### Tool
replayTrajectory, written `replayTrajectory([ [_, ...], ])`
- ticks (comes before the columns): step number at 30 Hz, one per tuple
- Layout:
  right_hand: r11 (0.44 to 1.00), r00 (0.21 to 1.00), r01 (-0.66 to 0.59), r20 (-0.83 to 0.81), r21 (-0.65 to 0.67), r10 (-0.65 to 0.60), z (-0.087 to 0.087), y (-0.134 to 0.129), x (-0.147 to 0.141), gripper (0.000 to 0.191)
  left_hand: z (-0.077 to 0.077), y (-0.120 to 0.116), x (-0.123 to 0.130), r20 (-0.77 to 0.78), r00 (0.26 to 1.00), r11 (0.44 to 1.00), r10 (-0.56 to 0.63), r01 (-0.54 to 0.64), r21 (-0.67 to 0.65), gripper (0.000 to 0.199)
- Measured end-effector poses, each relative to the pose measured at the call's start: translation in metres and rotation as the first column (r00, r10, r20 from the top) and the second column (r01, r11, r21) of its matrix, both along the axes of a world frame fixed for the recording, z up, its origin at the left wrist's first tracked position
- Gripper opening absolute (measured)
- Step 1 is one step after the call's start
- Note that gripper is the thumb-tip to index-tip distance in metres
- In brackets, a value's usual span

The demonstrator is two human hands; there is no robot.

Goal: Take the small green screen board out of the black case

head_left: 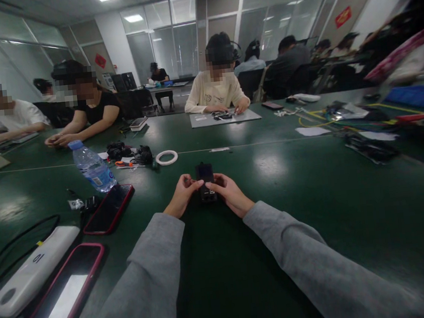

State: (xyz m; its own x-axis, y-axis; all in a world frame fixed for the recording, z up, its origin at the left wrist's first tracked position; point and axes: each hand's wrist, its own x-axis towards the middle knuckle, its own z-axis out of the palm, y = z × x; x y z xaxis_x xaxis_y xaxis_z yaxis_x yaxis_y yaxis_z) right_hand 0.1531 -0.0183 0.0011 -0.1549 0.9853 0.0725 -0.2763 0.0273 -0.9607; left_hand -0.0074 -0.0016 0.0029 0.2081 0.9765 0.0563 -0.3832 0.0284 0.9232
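Observation:
Between my two hands is a small black handheld device (207,195) with a dark screen at its upper end and small markings lower down. It is upright in view, just above or on the green table; which of the two I cannot tell. My left hand (184,194) grips its left edge, thumb on the front. From the other side my right hand (230,192) closes round the right edge, its thumb also on the front face. The fingers behind the device are hidden.
Left of my arms lie a red-edged phone (109,209), a pink-edged phone (60,298), a white power bank (35,271) with black cables, and a water bottle (91,165). Farther off are a white ring (166,157) and black cable bundles (370,147). Several people sit around.

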Motion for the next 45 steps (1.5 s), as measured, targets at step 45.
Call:
replayTrajectory([
  [45, 0.993, 0.985, 0.018, 0.166, 0.116, -0.038, -0.0041, -0.0012, -0.0021, 0.050, -0.0068, 0.0038, -0.0014, -0.120, 0.993, 0.999, 0.017, -0.014, 0.033, 0.043],
])
